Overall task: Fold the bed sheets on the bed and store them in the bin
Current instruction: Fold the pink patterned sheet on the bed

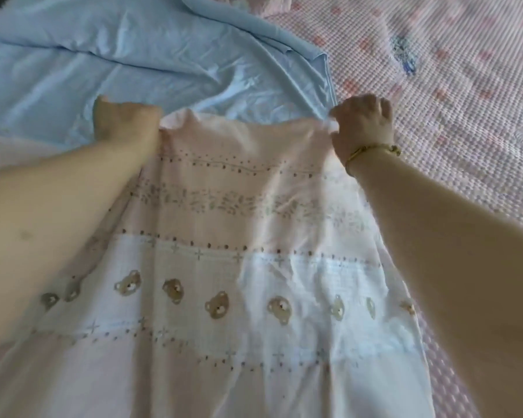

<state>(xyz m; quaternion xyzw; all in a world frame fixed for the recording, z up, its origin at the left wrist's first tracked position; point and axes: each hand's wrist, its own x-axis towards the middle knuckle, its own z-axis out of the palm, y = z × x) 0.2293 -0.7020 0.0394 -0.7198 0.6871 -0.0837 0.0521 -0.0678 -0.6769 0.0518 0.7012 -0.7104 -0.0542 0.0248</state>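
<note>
- The pink sheet (pixel 239 236), printed with bear faces and dotted bands, lies spread on the bed in front of the person. Its far edge is pulled taut between the two hands, and no bin is in view.
- The left hand (pixel 124 122) is curled closed on the far left corner of that edge. The right hand (pixel 363 125) pinches the far right corner, where a small wad of cloth bunches at the thumb.
- Uneven pull looks the likeliest fault. The right corner is gathered while the left seems flatter, so the edge could land crooked and the fold come out skewed.
- The far edge touches the blue sheet (pixel 133 55), which lies rumpled just beyond it. A finger could catch its hem along with the pink cloth and drag both together.
- Creases show across the white band near the right forearm. Folding over them would press them in and leave a lumpy bundle that sits badly in a bin.
- The bracelet (pixel 372 152) on the right wrist is close to the cloth and might snag a thread on a quick move.
- The near part of the pink sheet runs out of frame, so whether its edges line up cannot be told.
- The bedspread (pixel 450 86) has a nubby weave that may grip the sheet and resist sliding.
</note>
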